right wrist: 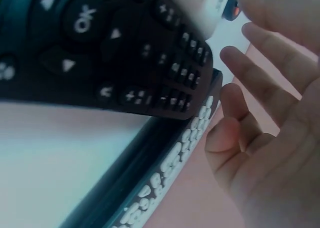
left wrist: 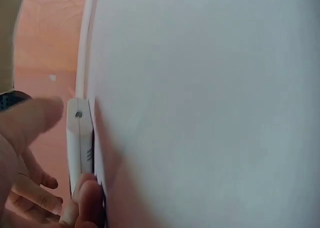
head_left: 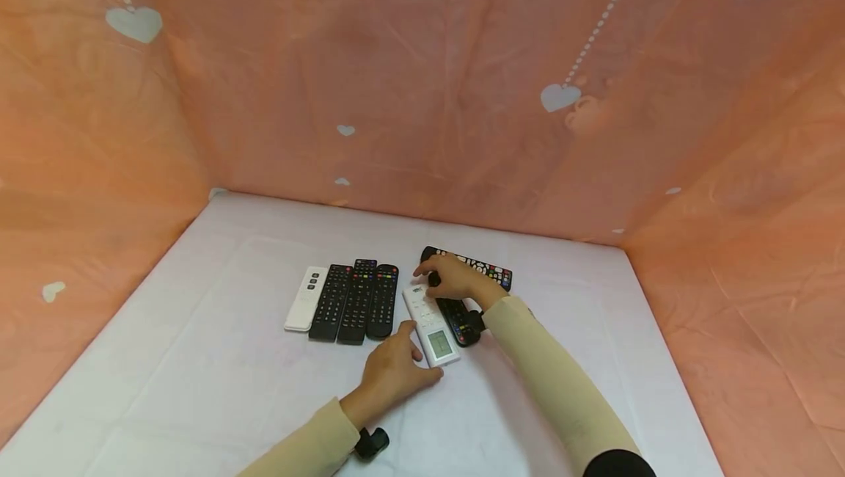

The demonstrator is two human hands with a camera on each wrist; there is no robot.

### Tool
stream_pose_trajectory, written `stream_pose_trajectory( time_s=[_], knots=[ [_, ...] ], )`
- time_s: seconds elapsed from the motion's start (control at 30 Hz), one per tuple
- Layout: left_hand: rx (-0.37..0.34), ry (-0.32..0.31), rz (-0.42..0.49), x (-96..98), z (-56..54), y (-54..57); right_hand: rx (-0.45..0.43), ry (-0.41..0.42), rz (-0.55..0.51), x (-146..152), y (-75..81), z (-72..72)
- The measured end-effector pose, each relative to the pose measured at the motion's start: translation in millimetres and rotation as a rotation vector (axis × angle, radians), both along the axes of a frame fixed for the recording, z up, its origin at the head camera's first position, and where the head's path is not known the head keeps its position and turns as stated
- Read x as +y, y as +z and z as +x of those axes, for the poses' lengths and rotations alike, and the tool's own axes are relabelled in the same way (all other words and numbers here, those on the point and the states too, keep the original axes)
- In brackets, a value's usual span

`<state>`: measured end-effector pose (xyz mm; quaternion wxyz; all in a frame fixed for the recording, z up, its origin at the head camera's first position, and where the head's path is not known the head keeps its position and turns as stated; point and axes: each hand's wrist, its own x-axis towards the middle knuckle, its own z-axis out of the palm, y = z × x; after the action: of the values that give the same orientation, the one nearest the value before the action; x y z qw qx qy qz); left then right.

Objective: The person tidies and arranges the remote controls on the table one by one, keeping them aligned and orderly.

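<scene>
A white remote control with a small grey screen (head_left: 434, 330) lies at a slant on the white cloth. My left hand (head_left: 391, 367) is at its screen end, thumb and fingers spread; in the left wrist view, fingers touch the remote's side (left wrist: 79, 148) while another digit stands apart. Over the far end reaches my right hand (head_left: 454, 277), and the right wrist view shows its fingers loosely bent with nothing gripped. Beside the white remote lies a black remote control (head_left: 465, 326), partly under the right wrist. Behind, another black remote with pale buttons (head_left: 494, 271) lies crosswise, partly covered by that hand.
To the left, a slim white remote (head_left: 306, 301) lies alongside black remotes (head_left: 330, 304) in a row, with the end of another black remote (head_left: 365, 264) at their back. Orange curtains with hearts (head_left: 396, 95) enclose the white-covered table (head_left: 198, 330) behind and at both sides.
</scene>
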<state>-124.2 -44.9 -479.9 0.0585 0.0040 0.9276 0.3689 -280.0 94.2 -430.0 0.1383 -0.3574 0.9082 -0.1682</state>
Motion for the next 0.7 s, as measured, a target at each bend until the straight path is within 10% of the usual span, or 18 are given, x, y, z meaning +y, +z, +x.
stream_pose_trajectory(
  time_s=[0.7],
  knots=[
    [-0.010, 0.068, -0.015, 10.5, -5.9, -6.0, -0.009, 0.015, 0.018, 0.2, -10.1, 1.0]
  ],
)
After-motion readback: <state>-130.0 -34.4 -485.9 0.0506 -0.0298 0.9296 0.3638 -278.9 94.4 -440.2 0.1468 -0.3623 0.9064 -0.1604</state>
